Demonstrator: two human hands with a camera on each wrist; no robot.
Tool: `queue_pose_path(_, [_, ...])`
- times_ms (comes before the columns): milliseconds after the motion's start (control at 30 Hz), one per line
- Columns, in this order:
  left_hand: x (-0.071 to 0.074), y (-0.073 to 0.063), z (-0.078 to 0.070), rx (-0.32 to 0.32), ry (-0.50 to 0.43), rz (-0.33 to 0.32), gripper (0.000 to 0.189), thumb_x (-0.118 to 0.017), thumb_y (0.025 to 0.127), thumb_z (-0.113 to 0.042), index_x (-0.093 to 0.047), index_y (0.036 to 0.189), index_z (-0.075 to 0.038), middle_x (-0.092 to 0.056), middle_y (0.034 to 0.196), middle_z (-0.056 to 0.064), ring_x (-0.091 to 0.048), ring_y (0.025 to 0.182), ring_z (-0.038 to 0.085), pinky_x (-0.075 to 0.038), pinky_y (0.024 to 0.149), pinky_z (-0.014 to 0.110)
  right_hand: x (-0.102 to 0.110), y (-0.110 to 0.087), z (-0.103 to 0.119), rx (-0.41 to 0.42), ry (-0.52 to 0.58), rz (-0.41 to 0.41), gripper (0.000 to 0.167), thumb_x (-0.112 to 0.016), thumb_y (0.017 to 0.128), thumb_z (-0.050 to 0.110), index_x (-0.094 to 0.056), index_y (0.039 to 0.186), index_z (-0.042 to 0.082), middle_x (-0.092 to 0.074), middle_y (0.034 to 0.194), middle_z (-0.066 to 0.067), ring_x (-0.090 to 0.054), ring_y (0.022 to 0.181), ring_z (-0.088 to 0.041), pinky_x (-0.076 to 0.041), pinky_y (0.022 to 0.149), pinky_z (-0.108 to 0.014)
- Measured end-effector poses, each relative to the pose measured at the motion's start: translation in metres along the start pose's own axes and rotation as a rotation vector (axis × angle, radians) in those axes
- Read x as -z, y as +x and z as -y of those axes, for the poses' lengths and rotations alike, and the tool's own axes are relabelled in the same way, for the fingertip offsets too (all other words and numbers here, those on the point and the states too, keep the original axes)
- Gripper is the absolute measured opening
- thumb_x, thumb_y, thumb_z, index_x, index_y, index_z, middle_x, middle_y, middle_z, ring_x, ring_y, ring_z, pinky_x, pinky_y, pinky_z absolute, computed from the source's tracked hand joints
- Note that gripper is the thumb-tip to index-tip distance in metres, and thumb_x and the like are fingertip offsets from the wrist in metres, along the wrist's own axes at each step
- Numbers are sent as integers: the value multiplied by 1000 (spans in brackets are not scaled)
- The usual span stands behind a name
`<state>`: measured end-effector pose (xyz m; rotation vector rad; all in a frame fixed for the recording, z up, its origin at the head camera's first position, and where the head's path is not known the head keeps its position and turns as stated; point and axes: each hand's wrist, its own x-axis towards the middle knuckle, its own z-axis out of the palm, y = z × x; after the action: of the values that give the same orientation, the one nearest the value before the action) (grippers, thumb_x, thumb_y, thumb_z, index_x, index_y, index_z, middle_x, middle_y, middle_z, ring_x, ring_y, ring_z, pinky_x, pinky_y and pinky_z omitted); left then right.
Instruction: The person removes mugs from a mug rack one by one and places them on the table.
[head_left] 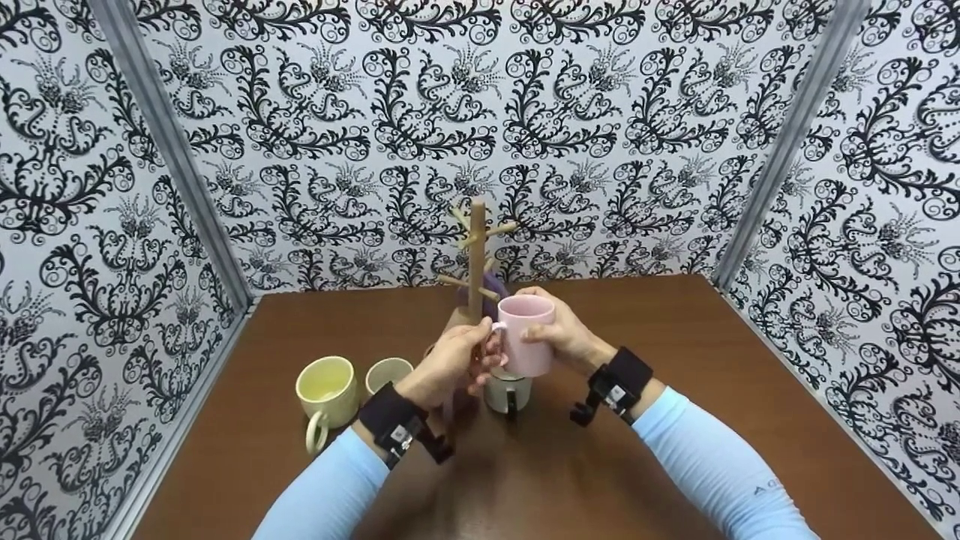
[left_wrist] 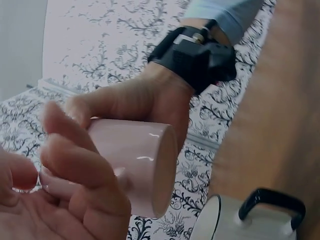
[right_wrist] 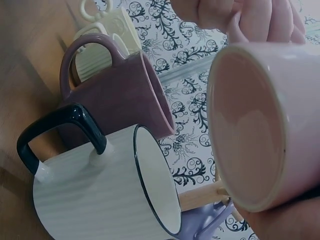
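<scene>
A pink mug (head_left: 534, 349) is held up in both hands in front of the wooden mug tree (head_left: 476, 262). My left hand (head_left: 454, 354) pinches its handle between thumb and fingers. Wrapped round the mug's body from the other side is my right hand (head_left: 571, 334). In the head view the pink mug overlaps a white mug (head_left: 496, 395) with a black handle, which stands on the table below it. The right wrist view looks at the rim of the pink mug (right_wrist: 305, 115), with a mauve mug (right_wrist: 115, 95) beside the white one.
At the left of the brown table (head_left: 645, 465) stand a yellow mug (head_left: 341, 397) and a cream mug (head_left: 386, 373), the latter partly behind my left wrist. A purple mug (head_left: 491, 285) is at the tree's lower pegs. Patterned walls (head_left: 465, 97) enclose the table's back and sides.
</scene>
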<state>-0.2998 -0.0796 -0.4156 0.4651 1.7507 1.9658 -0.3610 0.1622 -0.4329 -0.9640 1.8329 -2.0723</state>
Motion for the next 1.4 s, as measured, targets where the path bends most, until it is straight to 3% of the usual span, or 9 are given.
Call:
queue_pose_path(233, [-2,-4,-7,72,-111,214,52,-29,121,-43,-37,74,-23,-36,64,-13,-32,44,-2,-22,44,20,2,-3,3,18,4,124,63,-93,84,29,-58,136,15,-78,125,2,-75,111,-13,-64,97,-29])
queue_pose_path(333, [-5,-6,-6,53,-88,232,53,-31,120,-44,-34,71,-23,-33,61,-14,-29,42,-2,-20,42,20,3,-3,6,11,-23,149,66,-93,85,29,-58,138,12,-77,127,1,-75,111,-13,-64,96,-29])
queue_pose_path(600, [-24,-3,1,-74,-56,51,54,-36,119,-38,-35,68,-22,-30,59,-13,-25,43,0,-19,42,20,8,-7,20,-17,-150,99,79,-91,85,26,-55,150,-1,-76,131,-2,-74,115,-16,-63,101,-33])
queue_pose_path(900, [-47,3,3,-240,25,-174,58,-40,120,-25,-39,63,-21,-34,55,-12,-28,43,1,-23,41,17,9,-11,35,-28,-259,-62,67,-74,97,11,-52,159,-4,-74,138,1,-72,124,-16,-60,108,-33])
queue_pose_path(1133, [-56,12,4,-354,199,-312,56,-45,119,-20,-45,63,-19,-40,56,-11,-35,48,3,-28,48,19,12,-13,41,-89,-264,-168,63,-78,99,10,-56,158,-1,-77,135,1,-74,120,-14,-63,105,-33])
queue_pose_path(1267, [-64,18,3,-390,328,-377,54,-46,119,-24,-49,66,-17,-42,58,-11,-38,54,7,-31,53,22,16,-15,44,-84,-275,-197,62,-79,99,9,-58,156,-1,-79,132,2,-75,118,-13,-64,103,-33])
queue_pose_path(1400, [-77,24,2,-407,397,-412,54,-45,119,-29,-54,68,-14,-45,61,-11,-41,59,9,-34,59,25,21,-16,48,-81,-298,-223,62,-81,98,9,-59,156,-1,-78,130,3,-74,117,-13,-64,102,-29])
